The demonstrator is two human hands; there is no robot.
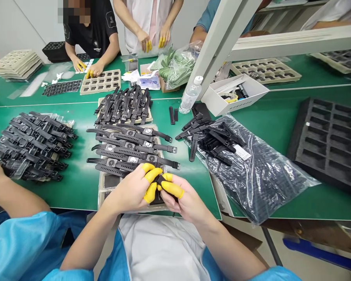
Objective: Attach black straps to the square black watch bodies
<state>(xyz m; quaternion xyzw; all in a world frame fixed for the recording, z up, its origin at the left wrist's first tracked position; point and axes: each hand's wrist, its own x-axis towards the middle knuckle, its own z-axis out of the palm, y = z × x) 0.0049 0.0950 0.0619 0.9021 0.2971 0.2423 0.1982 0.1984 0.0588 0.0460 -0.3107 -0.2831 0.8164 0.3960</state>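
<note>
My left hand (pixel 140 187) and my right hand (pixel 178 191) meet close above the near table edge, with yellow finger cots on several fingers. Both are closed on a small black watch part (pixel 160 180); the fingers cover most of it, so I cannot tell whether it is case or strap. Just beyond them, watches with black straps (pixel 131 145) lie in rows across a beige tray (pixel 103 191), whose near part is partly behind my hands. To the right, loose black watch straps (pixel 215 140) are heaped on a clear plastic bag (pixel 260 183) packed with dark straps.
More strapped watches lie in a stack (pixel 32 144) at left and a pile (pixel 124 105) farther back. A water bottle (pixel 190 95), white box (pixel 236 93) and metal post (pixel 219 43) stand beyond the straps. A black foam tray (pixel 330 136) is at right. Co-workers sit opposite and at left.
</note>
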